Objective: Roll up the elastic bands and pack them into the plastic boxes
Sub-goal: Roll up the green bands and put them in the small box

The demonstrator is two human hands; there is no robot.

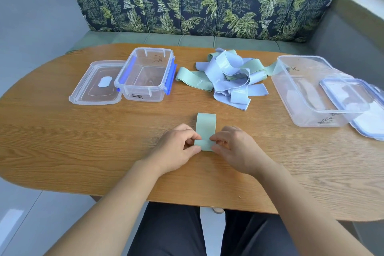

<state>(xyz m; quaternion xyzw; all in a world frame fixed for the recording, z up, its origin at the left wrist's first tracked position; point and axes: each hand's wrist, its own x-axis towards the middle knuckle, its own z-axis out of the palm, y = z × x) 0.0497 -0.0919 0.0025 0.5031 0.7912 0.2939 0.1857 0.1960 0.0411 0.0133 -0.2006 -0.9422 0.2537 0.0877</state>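
Item 1, green band: a pale green flat elastic strip with a matte face. It lies on the counter near the front middle, running straight away from the person. Its far end lies flat; its near end is turned up into a small roll.

Item 2, left hand: thumb and fingers are curled and pinch the left side of the roll.

Item 3, right hand: the fingers are curled likewise and pinch the right side of the roll. The two hands sit close together with only the band between them.

Item 4, pile of bands: a loose tangle of pale blue and pale green strips at the far middle of the counter. One green strip trails left and bears the print "30".

Item 5, small box: clear plastic with blue clips, lid off, far left of the pile. Its clear lid lies flat just beside it on the left, touching it.

Item 6, large box: clear plastic with a leaf drawing on the front, at the right end of the counter. Its blue-edged lid leans tilted over its right rim.
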